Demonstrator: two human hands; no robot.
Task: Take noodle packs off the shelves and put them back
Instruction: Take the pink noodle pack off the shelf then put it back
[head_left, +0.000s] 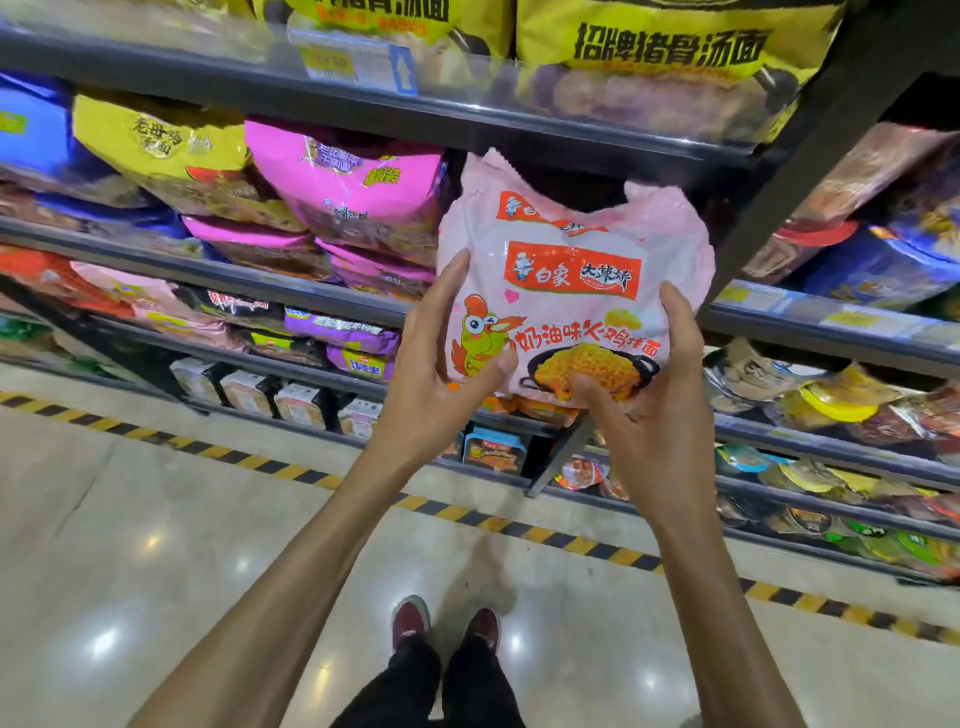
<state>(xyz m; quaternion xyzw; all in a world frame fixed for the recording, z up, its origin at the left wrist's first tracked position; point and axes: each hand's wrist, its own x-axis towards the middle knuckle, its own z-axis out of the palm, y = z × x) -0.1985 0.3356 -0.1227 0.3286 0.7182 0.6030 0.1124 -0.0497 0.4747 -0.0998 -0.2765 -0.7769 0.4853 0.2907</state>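
A: Entry, head view. Where is the pink noodle pack (571, 291)?

B: Held up in the air in front of the shelves (311, 296), front face toward the camera, top edge level with the gap under the upper shelf. It rests on no shelf board.

A: Left hand (441, 374)?

B: Clasped on the pack's lower left edge. Thumb pressed on the front by the printed chicken, other fingers up along the left side.

A: Right hand (649, 384)?

B: Clasped on the lower right corner. Thumb on the printed pan of noodles, fingers wrapped round the right edge. Both forearms bare.

A: Surroundings?

B: Magenta packs (353, 192) stacked just left of it on the same tier, yellow packs (665, 52) on the tier above. Below, glossy floor (156, 519) with a black-and-yellow stripe (545, 535) running along the shelf base; red shoes (447, 623) at bottom centre.
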